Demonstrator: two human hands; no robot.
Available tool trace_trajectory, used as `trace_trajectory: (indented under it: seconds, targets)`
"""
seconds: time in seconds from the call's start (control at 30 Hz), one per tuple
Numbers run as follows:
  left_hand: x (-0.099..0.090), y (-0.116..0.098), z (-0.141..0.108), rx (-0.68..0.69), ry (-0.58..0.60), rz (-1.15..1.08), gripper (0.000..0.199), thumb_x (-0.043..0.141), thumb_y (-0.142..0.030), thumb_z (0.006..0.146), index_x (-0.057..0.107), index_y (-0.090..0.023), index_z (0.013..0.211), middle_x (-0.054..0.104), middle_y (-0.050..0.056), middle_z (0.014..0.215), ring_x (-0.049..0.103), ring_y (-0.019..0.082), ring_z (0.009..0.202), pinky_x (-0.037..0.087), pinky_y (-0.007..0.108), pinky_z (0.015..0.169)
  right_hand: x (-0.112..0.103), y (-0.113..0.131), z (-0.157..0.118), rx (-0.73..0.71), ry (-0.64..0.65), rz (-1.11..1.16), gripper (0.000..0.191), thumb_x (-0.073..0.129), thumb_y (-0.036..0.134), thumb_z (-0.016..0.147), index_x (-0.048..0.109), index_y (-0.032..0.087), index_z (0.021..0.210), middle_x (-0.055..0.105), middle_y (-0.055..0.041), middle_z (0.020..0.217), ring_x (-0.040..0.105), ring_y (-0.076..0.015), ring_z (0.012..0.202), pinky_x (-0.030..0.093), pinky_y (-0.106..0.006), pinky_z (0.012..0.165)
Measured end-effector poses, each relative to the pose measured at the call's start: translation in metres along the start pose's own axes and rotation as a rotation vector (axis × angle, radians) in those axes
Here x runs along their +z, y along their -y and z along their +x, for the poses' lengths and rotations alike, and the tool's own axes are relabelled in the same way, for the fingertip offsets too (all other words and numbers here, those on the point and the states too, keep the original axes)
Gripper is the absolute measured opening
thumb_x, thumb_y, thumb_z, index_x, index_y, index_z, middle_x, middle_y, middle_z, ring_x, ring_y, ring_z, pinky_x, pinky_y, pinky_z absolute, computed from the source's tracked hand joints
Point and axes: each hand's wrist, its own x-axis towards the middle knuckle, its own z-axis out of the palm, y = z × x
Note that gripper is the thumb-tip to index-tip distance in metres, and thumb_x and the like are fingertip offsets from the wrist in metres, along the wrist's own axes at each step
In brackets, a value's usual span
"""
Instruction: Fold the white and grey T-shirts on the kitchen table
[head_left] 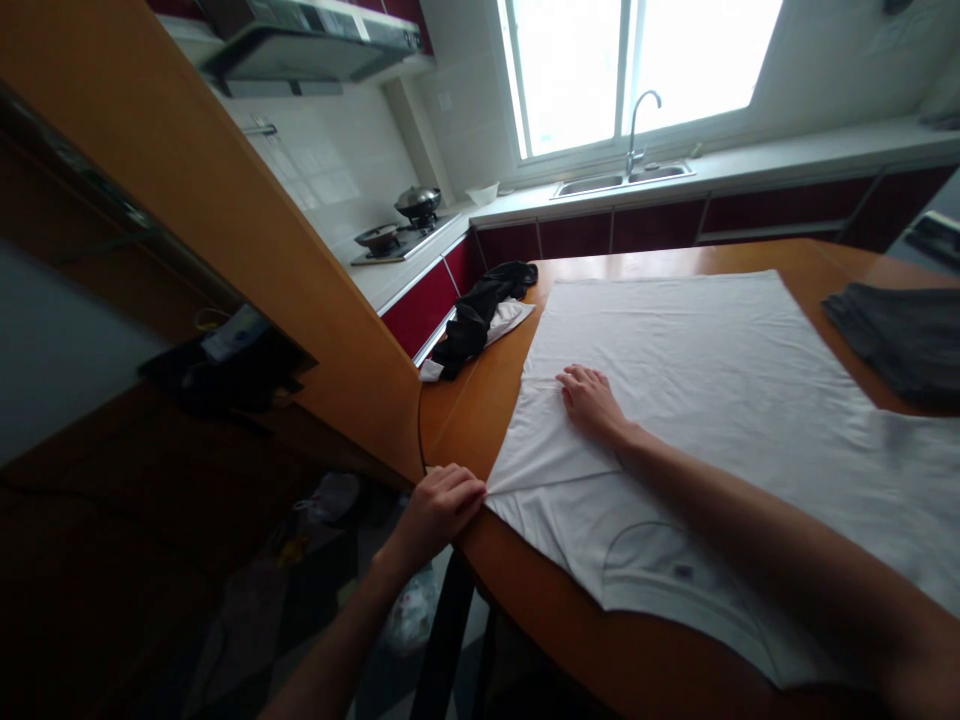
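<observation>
A white T-shirt [697,350] lies spread over the wooden table, its round neckline towards me and its hem at the far side. At the table's left edge, my left hand [448,500] pinches the shirt's left sleeve corner, pulling a crease in the cloth. My right hand [590,400] rests flat on the shirt near its left side, fingers extended and holding nothing. My right forearm crosses over the shirt and covers part of the neckline.
Dark and white clothes lie bunched on the table's [456,408] far left, a black garment [476,315] among them. A folded dark grey garment [900,340] lies at right. An orange wooden panel [352,370] stands close on the left. Behind are a stove [405,240] and sink [600,185].
</observation>
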Motion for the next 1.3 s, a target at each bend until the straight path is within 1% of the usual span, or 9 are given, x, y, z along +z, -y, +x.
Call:
trace_trajectory:
  seconds: [0.27,0.4,0.5,0.6,0.77,0.97,1.03,1.17,1.3]
  targets:
    - [0.005,-0.015,0.031,-0.108,-0.193,-0.253,0.03,0.043,-0.028,0.104,0.065,-0.024,0.124,0.068,0.009,0.12,0.063,0.021,0.114,0.05,0.035,0.099,-0.004,0.009,-0.002,-0.056,-0.039,-0.024,0.04,0.038,0.018,0.098,0.062,0.018,0.13,0.054,-0.0133,0.145,0.038,-0.0256,0.14,0.02,-0.045,0.117]
    - [0.021,-0.011,0.045,-0.051,0.085,-0.105,0.046,0.043,-0.038,0.104,0.047,-0.025,0.148,0.047,0.008,0.153,0.036,0.025,0.145,0.028,0.046,0.121,-0.004,0.009,-0.003,-0.046,-0.015,-0.018,0.04,0.038,0.02,0.099,0.061,0.017,0.131,0.053,-0.0137,0.146,0.039,-0.0254,0.141,0.021,-0.045,0.117]
    - [0.025,-0.003,0.046,-0.066,0.322,-0.054,0.056,0.037,-0.046,0.105,0.031,-0.027,0.157,0.025,0.006,0.165,0.014,0.027,0.154,0.013,0.054,0.124,-0.003,0.006,-0.003,-0.05,-0.032,-0.012,0.038,0.04,0.02,0.098,0.061,0.017,0.13,0.055,-0.0144,0.144,0.04,-0.0263,0.139,0.023,-0.047,0.116]
    - [0.018,0.002,0.049,-0.097,0.338,-0.138,0.061,0.032,-0.049,0.105,0.021,-0.025,0.16,0.015,0.006,0.167,0.01,0.025,0.154,0.013,0.051,0.125,-0.002,0.005,-0.002,-0.049,-0.059,-0.013,0.037,0.042,0.019,0.098,0.062,0.016,0.128,0.056,-0.0151,0.143,0.042,-0.0271,0.138,0.025,-0.048,0.115]
    - [0.013,-0.004,0.066,-0.142,0.094,-0.255,0.059,0.024,-0.047,0.107,0.022,-0.024,0.16,0.024,0.005,0.165,0.017,0.022,0.153,0.017,0.042,0.126,-0.002,0.006,-0.001,-0.055,-0.062,-0.022,0.038,0.04,0.018,0.098,0.062,0.016,0.129,0.056,-0.0153,0.143,0.041,-0.0273,0.139,0.024,-0.048,0.115]
    - [0.024,-0.003,0.067,-0.038,0.42,-0.135,0.079,0.036,-0.068,0.098,0.018,-0.025,0.161,0.01,0.007,0.167,0.005,0.029,0.154,0.005,0.055,0.124,-0.005,0.005,-0.002,-0.054,-0.009,-0.048,0.051,0.034,0.007,0.093,0.055,0.015,0.139,0.052,-0.0146,0.148,0.037,-0.0263,0.143,0.021,-0.048,0.117]
    - [0.02,0.003,0.07,-0.06,0.391,-0.173,0.075,0.027,-0.066,0.1,0.017,-0.024,0.161,0.009,0.006,0.167,0.006,0.026,0.155,0.009,0.052,0.124,-0.008,0.006,-0.002,-0.036,-0.004,-0.046,0.054,0.033,0.006,0.092,0.052,0.014,0.142,0.051,-0.0143,0.149,0.036,-0.0257,0.144,0.021,-0.047,0.118]
    - [0.013,0.01,0.082,-0.142,0.145,-0.191,0.066,0.014,-0.056,0.105,0.021,-0.02,0.16,0.02,0.007,0.166,0.012,0.022,0.154,0.014,0.044,0.125,-0.015,0.015,-0.002,-0.034,-0.054,-0.019,0.055,0.033,0.006,0.092,0.05,0.011,0.144,0.047,-0.0139,0.153,0.033,-0.0253,0.146,0.019,-0.047,0.119]
    - [0.028,0.003,0.085,-0.044,0.284,-0.069,0.067,0.022,-0.058,0.104,0.021,-0.02,0.16,0.018,0.009,0.166,0.011,0.023,0.154,0.01,0.048,0.125,-0.024,0.028,0.001,-0.009,-0.001,0.061,0.063,0.035,0.003,0.085,0.048,0.01,0.146,0.044,-0.0126,0.155,0.031,-0.026,0.148,0.023,-0.048,0.119]
